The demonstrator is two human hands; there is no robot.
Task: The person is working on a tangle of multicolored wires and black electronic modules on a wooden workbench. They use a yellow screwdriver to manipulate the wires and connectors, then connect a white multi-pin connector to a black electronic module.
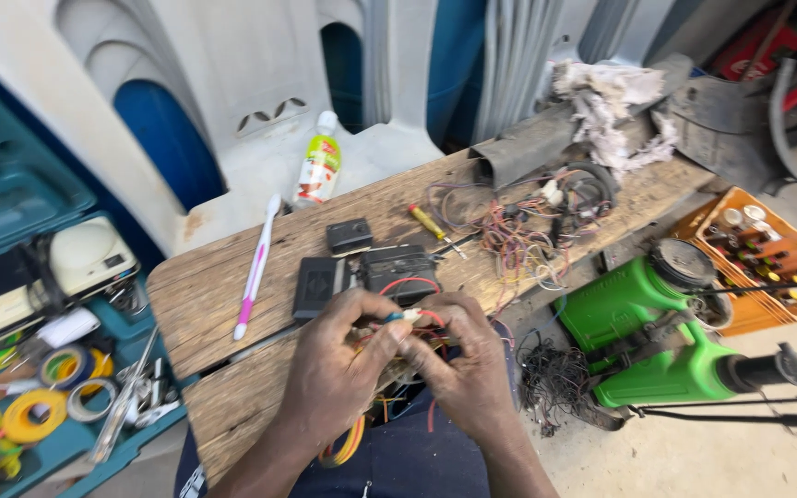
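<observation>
An informal repair workshop, partly outdoors – the bench (223, 295) is a rough, worn wooden plank strewn with a wire tangle (518, 231), a screwdriver (428, 221) and black electronic boxes (366, 272). An open teal toolbox (11, 194) beside it holds tape rolls (34, 410) and metal tools – on the concrete floor stand a green sprayer tank (657, 341) and an orange crate (758, 263) of bottles

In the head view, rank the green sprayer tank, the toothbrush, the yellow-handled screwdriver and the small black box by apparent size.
1. green sprayer tank
2. toothbrush
3 and 4. yellow-handled screwdriver and small black box: too alike to rank.
</observation>
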